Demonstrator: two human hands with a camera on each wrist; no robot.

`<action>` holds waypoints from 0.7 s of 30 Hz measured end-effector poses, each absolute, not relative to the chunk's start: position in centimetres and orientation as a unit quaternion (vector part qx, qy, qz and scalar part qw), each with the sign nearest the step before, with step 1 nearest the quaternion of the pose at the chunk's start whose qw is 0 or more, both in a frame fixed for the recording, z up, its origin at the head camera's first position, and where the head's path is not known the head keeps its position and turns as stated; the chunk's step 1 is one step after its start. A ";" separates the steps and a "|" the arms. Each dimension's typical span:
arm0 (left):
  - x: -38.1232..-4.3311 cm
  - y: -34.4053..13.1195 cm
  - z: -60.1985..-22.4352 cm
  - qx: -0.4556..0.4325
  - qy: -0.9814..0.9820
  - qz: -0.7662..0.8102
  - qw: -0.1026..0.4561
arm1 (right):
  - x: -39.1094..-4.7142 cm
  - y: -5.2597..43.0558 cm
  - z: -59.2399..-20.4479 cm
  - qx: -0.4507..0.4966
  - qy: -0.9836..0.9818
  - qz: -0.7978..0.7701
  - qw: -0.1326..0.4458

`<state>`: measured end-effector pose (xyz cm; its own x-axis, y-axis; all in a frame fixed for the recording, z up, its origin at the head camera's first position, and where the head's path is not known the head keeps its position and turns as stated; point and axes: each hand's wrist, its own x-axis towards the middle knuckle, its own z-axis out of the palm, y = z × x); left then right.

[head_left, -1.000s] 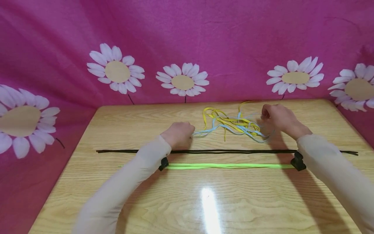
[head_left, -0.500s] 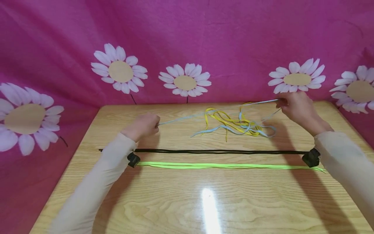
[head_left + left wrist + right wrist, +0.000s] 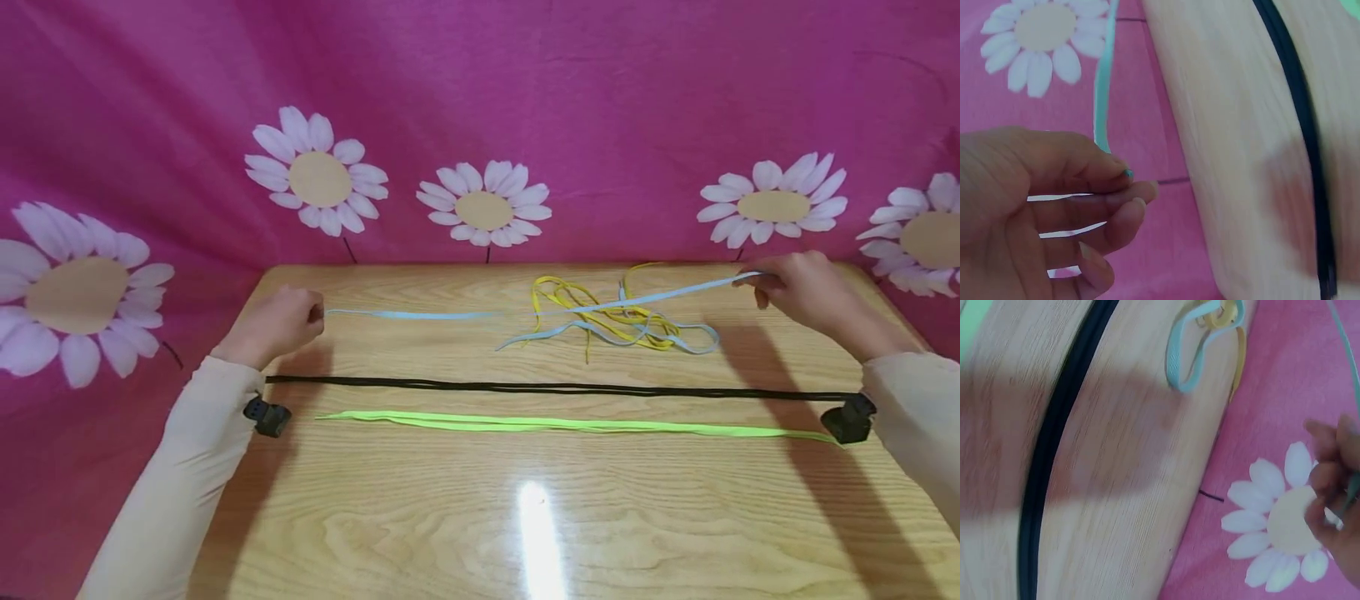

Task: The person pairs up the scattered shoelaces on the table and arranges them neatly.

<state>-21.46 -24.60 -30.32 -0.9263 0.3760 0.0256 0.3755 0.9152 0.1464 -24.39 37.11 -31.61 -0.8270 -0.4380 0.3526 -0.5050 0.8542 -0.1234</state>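
Note:
A light blue flat shoelace (image 3: 435,316) stretches in the air between both hands, blurred in its middle. My left hand (image 3: 281,323) pinches one end of it; in the left wrist view, thumb and index finger close on the lace (image 3: 1104,94) with a tip poking out. At the right, my right hand (image 3: 810,292) holds the other stretch, raised higher than the left. Its fingers (image 3: 1329,465) curl around the lace at the edge of the right wrist view. Below lies a tangle of yellow shoelace (image 3: 660,340) and more light blue shoelace (image 3: 540,335).
A pair of black shoelaces (image 3: 525,387) lies straight across the wooden table (image 3: 420,517). Nearer, neon green shoelaces (image 3: 480,423) lie parallel to it. A pink cloth with daisies (image 3: 484,211) hangs behind the table. Small black cameras (image 3: 850,418) sit on both wrists.
My hands have moved apart, left hand leftward and right hand rightward, drawing the light blue lace out of the tangle. The right hand rose, then came down slightly.

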 end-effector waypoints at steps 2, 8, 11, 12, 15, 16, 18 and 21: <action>-21.1 -25.2 -30.4 0.181 0.981 0.065 -0.022 | -24.1 37.5 -31.7 0.255 -0.950 0.104 0.148; -20.3 -26.6 -30.9 0.174 0.980 0.050 -0.082 | -22.8 38.1 -31.7 0.237 -0.962 0.088 0.102; -19.9 -27.3 -31.2 0.211 0.971 0.053 -0.096 | -21.9 38.3 -31.6 0.227 -0.965 0.122 0.048; -19.8 -27.5 -31.2 0.225 0.967 0.055 -0.101 | -21.6 38.4 -31.6 0.216 -0.965 0.146 0.022; -19.6 -27.9 -31.5 0.261 0.957 0.057 -0.114 | -20.8 39.1 -31.5 0.193 -0.955 0.221 -0.035; -19.6 -28.0 -31.5 0.268 0.955 0.056 -0.116 | -20.6 39.4 -31.6 0.183 -0.947 0.258 -0.056; -19.4 -28.0 -31.7 0.273 0.954 0.064 -0.107 | -20.3 39.9 -31.7 0.167 -0.927 0.325 -0.086; -19.1 -28.1 -31.7 0.277 0.953 0.096 -0.077 | -19.8 40.5 -32.1 0.169 -0.903 0.383 -0.091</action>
